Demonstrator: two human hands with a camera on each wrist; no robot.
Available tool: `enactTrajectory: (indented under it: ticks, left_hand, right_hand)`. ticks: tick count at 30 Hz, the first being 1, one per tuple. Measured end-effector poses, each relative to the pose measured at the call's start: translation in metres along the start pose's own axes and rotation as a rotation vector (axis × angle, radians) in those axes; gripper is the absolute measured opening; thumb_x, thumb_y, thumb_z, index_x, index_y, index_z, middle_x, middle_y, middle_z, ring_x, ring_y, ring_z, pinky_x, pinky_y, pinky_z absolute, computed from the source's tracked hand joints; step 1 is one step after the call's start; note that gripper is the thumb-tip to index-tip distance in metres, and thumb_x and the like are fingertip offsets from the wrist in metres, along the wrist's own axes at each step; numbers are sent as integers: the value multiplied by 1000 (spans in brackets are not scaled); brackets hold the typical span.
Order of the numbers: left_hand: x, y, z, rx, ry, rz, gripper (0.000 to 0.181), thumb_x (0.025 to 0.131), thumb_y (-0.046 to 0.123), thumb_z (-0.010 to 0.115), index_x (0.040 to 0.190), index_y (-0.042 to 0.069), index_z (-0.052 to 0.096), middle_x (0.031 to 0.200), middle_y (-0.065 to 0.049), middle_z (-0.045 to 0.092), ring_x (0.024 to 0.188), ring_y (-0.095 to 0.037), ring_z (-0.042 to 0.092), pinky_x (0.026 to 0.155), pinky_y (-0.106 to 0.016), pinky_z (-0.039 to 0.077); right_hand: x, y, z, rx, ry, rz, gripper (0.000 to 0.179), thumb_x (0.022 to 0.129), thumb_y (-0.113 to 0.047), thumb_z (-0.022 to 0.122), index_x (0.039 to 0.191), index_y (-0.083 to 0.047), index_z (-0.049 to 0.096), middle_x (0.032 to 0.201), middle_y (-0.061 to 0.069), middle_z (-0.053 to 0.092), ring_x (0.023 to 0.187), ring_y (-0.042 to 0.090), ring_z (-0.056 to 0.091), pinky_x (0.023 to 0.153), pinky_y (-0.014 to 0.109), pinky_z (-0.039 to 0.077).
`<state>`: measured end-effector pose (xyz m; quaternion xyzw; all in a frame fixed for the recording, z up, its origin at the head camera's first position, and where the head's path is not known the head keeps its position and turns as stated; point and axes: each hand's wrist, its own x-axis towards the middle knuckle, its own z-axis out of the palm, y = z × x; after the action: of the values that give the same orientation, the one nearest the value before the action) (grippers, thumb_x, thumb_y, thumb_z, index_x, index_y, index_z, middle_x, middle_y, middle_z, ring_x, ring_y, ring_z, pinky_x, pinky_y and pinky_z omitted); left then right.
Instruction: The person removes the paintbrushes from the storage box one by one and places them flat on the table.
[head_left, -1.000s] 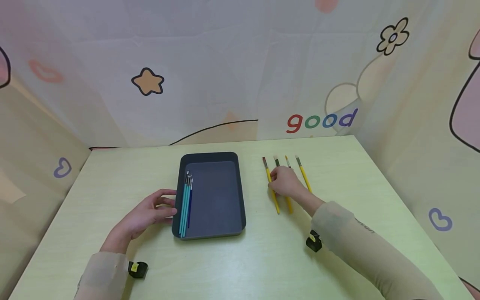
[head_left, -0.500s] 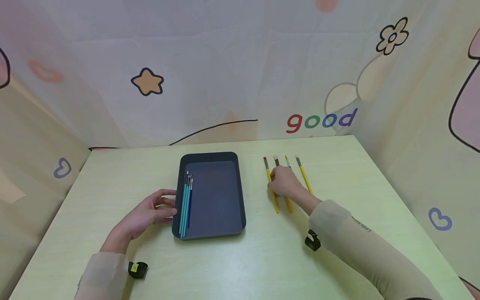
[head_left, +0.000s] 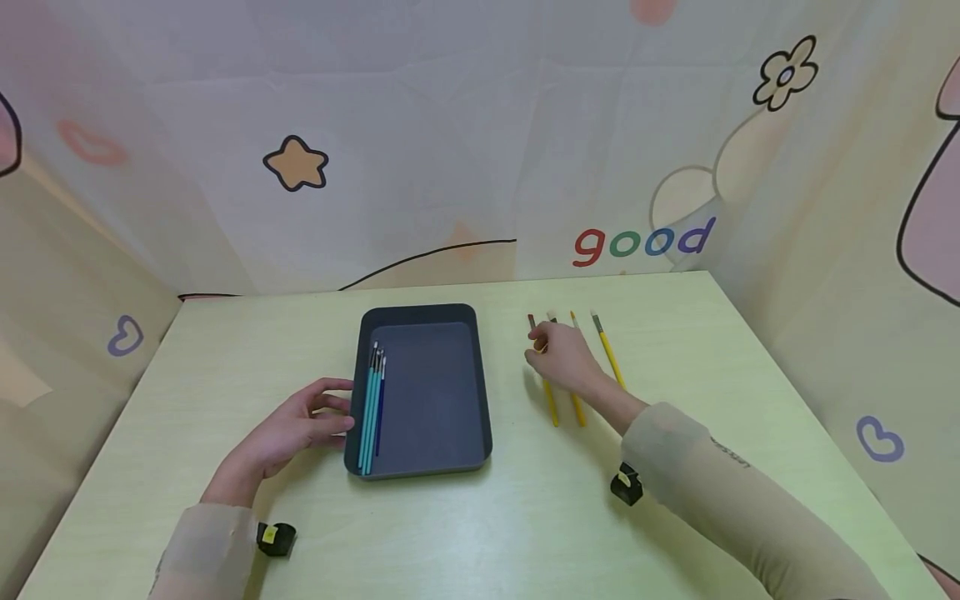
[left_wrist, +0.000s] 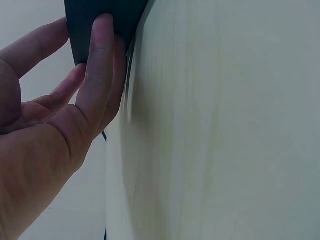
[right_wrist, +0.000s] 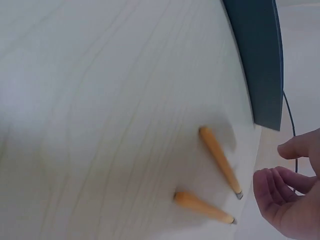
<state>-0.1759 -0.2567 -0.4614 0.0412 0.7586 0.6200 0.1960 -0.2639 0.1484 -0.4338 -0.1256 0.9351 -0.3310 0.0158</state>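
Note:
In the head view, a dark grey tray (head_left: 435,400) holds slim paintbrushes with teal handles (head_left: 367,421) and one with a dark blue handle (head_left: 380,417) along its left side. My left hand (head_left: 303,421) rests its fingertips against the tray's left wall, as the left wrist view also shows. To the right of the tray, my right hand (head_left: 562,358) hovers over yellow-handled paintbrushes, hiding their middles. The leftmost yellow paintbrush (head_left: 551,406) lies under its fingers. Thumb and loosely bent fingers stand apart with nothing between them in the right wrist view, where two paintbrush handles (right_wrist: 218,160) lie on the table.
Another yellow paintbrush (head_left: 607,348) lies at the right of the row. The pale wooden table (head_left: 540,533) ends at a printed cloth backdrop (head_left: 435,150), with further cloth on both sides. The tray stands between the two hands.
My right hand has risen slightly off the leftmost yellow paintbrush and its fingers have spread apart. That paintbrush has shifted a little and lies on the table. The left hand and tray have stayed still.

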Motion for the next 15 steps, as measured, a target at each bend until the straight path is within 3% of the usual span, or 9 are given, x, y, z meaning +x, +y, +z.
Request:
enactTrajectory:
  ticks: [5, 12, 15]
  left_hand:
    - [0, 0, 0, -1, 1, -2, 64, 98, 8, 69, 153, 1, 36, 129, -26, 50, 106, -31, 62, 93, -47, 58]
    - [0, 0, 0, 0, 0, -2, 65, 98, 8, 69, 153, 1, 36, 131, -27, 50, 108, -32, 61, 93, -47, 58]
    - [0, 1, 0, 3, 3, -4, 64, 98, 8, 69, 152, 1, 36, 131, -27, 50, 108, -32, 61, 93, -47, 58]
  right_hand:
    - [-3, -15, 5, 124, 14, -34, 26, 94, -9, 66, 114, 7, 69, 99, 13, 70, 91, 27, 65, 81, 39, 55]
    - [-7, -37, 16, 489, -124, 7, 29, 99, -6, 63, 123, 11, 64, 104, 19, 71, 92, 32, 71, 85, 46, 60]
    - [-7, -44, 23, 587, -183, 9, 31, 101, -5, 63, 126, 13, 62, 109, 22, 70, 96, 31, 71, 87, 47, 60]
